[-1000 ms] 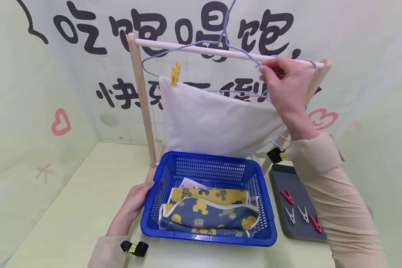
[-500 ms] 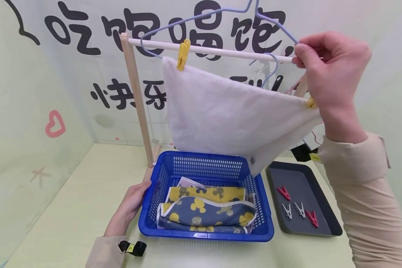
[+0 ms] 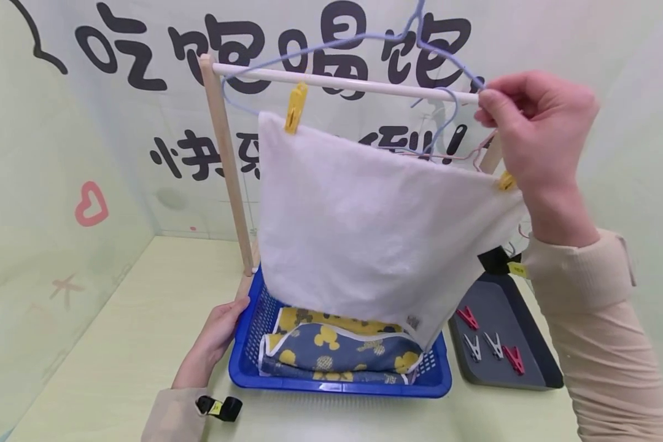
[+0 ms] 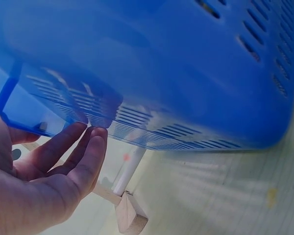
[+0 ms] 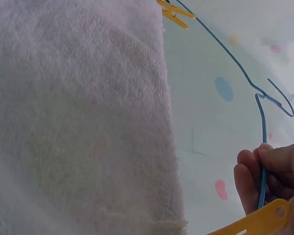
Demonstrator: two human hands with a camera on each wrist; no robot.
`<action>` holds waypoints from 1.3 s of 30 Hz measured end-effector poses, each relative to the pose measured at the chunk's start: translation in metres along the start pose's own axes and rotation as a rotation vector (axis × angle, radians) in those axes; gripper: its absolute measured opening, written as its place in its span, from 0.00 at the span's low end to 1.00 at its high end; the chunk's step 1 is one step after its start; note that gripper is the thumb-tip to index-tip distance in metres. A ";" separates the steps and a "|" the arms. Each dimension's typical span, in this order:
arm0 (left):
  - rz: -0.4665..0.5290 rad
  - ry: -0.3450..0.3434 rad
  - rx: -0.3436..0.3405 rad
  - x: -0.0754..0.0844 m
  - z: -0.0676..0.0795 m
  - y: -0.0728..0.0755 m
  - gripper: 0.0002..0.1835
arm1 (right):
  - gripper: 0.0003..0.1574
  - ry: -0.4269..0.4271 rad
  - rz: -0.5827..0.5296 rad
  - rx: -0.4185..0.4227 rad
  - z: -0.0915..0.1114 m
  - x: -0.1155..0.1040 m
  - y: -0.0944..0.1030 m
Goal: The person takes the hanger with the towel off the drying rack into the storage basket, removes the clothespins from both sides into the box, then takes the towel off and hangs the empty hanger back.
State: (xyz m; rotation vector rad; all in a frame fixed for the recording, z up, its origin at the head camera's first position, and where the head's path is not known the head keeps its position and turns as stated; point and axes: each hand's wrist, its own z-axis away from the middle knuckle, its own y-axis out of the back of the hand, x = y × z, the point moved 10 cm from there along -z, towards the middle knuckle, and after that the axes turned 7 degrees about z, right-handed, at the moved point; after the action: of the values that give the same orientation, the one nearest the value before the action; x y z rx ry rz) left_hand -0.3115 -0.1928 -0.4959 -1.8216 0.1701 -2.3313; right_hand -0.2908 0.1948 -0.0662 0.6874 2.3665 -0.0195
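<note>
Clock centred on the basket: I have room over the counter at 9, beyond the left hand; white cloth blocks 12, rack post stands at 11, tray crowds 3.

From my remote station, I observe a pale yellowish table directly supporting three items: a blue perforated basket, positioned near the front; a dark grey rectangular tray, located just right of the basket; and a wooden-framed rack, standing behind the basket.
</note>
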 end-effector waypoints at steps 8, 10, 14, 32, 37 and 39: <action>0.042 0.018 -0.022 -0.001 0.001 -0.001 0.17 | 0.06 0.045 -0.020 -0.088 0.030 0.022 -0.024; 0.035 0.016 -0.025 -0.001 0.000 -0.001 0.18 | 0.08 0.050 0.028 -0.114 0.040 0.030 -0.030; 0.002 0.007 -0.011 -0.002 -0.001 0.000 0.18 | 0.07 0.004 0.050 -0.206 0.064 0.055 -0.044; -0.090 -0.065 0.067 0.011 0.000 0.007 0.22 | 0.08 -0.235 0.029 -0.580 0.167 0.136 -0.089; 0.008 -0.238 0.153 0.008 -0.017 0.033 0.18 | 0.08 -0.313 0.028 -0.619 0.188 0.153 -0.094; 0.093 -0.316 0.149 0.010 -0.020 0.040 0.16 | 0.08 -0.330 0.020 -0.631 0.193 0.158 -0.096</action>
State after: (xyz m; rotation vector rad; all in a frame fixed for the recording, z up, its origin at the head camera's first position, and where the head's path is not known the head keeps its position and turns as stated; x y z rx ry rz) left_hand -0.3304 -0.2344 -0.4987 -2.0265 0.0350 -1.9084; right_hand -0.3229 0.1506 -0.3278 0.3609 1.8909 0.5554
